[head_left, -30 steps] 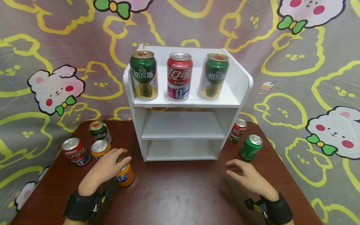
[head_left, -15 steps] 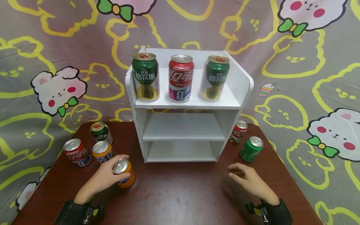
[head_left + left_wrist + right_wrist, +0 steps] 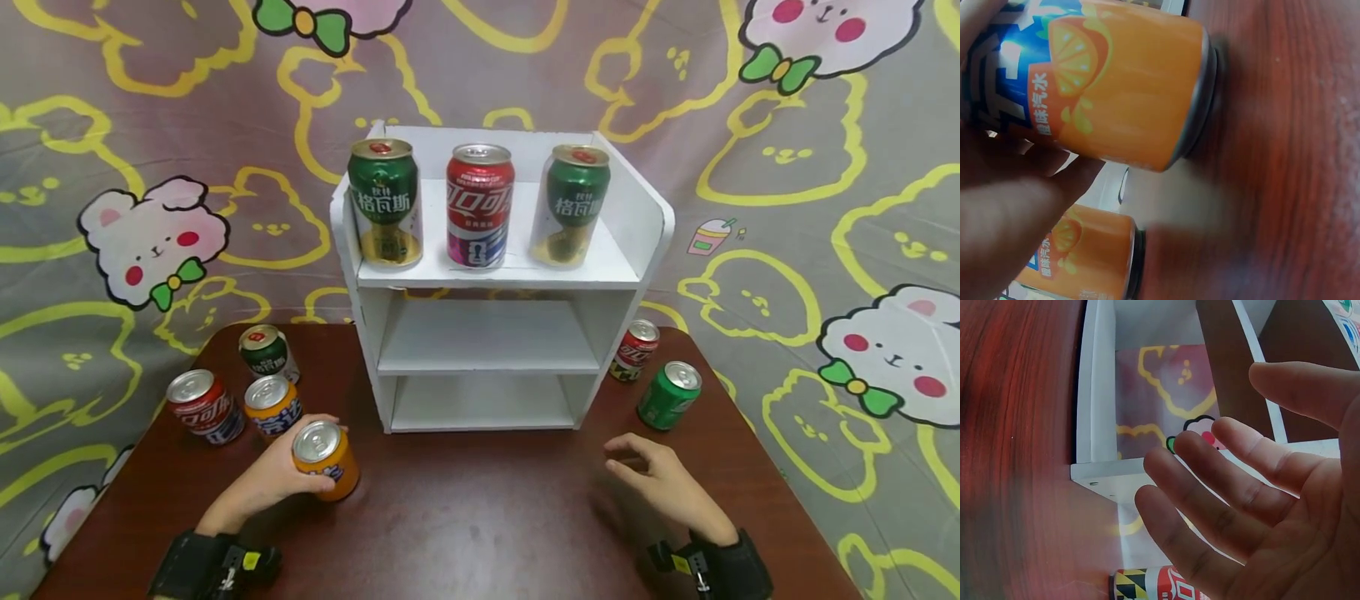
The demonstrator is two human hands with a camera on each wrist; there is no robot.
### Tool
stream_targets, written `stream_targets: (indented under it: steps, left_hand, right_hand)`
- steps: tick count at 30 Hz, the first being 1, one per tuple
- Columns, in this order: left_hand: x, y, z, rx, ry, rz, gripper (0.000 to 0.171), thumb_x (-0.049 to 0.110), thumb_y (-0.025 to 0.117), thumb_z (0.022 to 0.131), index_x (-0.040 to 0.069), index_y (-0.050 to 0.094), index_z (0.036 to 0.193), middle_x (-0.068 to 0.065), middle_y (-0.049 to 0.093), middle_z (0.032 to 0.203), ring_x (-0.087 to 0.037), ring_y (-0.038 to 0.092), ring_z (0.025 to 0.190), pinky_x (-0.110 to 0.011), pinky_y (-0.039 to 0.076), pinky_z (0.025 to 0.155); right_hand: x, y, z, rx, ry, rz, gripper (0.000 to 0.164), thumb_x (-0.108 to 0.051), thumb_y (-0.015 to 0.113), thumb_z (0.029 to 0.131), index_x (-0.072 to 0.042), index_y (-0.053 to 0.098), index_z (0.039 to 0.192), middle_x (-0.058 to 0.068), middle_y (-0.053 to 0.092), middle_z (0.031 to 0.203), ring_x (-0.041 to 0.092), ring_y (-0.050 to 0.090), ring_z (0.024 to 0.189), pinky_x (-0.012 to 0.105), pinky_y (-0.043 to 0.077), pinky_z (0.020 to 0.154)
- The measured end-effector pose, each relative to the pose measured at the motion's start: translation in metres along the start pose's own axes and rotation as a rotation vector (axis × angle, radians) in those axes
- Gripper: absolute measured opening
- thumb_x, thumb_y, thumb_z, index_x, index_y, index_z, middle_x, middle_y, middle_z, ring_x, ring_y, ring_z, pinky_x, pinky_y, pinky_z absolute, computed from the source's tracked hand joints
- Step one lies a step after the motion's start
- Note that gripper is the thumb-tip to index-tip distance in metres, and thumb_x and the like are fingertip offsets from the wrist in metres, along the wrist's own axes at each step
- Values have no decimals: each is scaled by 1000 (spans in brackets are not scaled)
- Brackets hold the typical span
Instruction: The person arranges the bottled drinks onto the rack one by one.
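My left hand (image 3: pixel 279 473) grips an orange soda can (image 3: pixel 339 468) at the left front of the table, fingers round its far side and thumb across the front. Close up in the left wrist view, the orange soda can (image 3: pixel 1141 81) shows an orange-slice print, and its base is right by the tabletop. A second orange soda can (image 3: pixel 274 408) stands just behind that hand. On the right, my right hand (image 3: pixel 667 487) hovers over the table with relaxed, parted fingers and holds nothing. A green can (image 3: pixel 669 398) stands just beyond it.
A white three-tier shelf (image 3: pixel 491 275) stands mid-table, bearing a green-and-gold can (image 3: pixel 386 204), a red cola can (image 3: pixel 480 208) and another green-and-gold can (image 3: pixel 572 208) on top. More cans stand left, including a red one (image 3: pixel 206 408); another red can (image 3: pixel 633 350) stands right of the shelf.
My left hand has come down from above the orange soda can and closed round it; the can's top has since tipped slightly toward the hand. My right hand has hardly moved.
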State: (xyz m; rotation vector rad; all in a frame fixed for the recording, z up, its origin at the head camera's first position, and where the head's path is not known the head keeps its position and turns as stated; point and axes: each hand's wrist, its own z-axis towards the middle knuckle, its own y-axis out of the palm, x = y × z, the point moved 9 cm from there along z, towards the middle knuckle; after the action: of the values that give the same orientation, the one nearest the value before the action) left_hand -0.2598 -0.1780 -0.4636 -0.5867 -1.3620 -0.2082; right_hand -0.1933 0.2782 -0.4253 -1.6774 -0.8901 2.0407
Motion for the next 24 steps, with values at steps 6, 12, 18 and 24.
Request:
stream_targets:
  steps: [6, 12, 18, 24]
  left_hand:
    - [1, -3, 1, 53, 0, 61, 64, 10, 75, 69, 6, 37, 121, -12, 48, 116, -22, 53, 96, -31, 45, 78]
    - [6, -2, 2, 114, 28, 136, 66, 15, 77, 66, 9, 39, 120, -7, 50, 109, -21, 54, 93, -32, 47, 74]
    - [28, 11, 7, 121, 106, 162, 63, 12, 78, 65, 9, 41, 116, -7, 53, 105, -17, 55, 90, -30, 47, 72]
    - [82, 34, 12, 119, 128, 213, 63, 12, 79, 62, 6, 43, 114, -5, 54, 101, -17, 56, 86, -31, 48, 71]
  right_hand:
    - [-1, -3, 1, 14, -7, -16, 24, -32, 56, 85, -15, 57, 102, -1, 59, 97, 19, 59, 89, 31, 48, 72]
    - [-2, -4, 0, 30, -7, -20, 22, -31, 56, 85, -16, 57, 101, -3, 59, 96, 20, 60, 88, 32, 48, 72]
    - [-2, -6, -1, 51, -5, -24, 20, -30, 57, 85, -17, 57, 100, 0, 60, 96, 19, 60, 87, 32, 48, 72]
    - [0, -8, -2, 57, 7, -27, 20, -30, 57, 85, -17, 57, 100, 3, 60, 97, 20, 60, 88, 33, 48, 72]
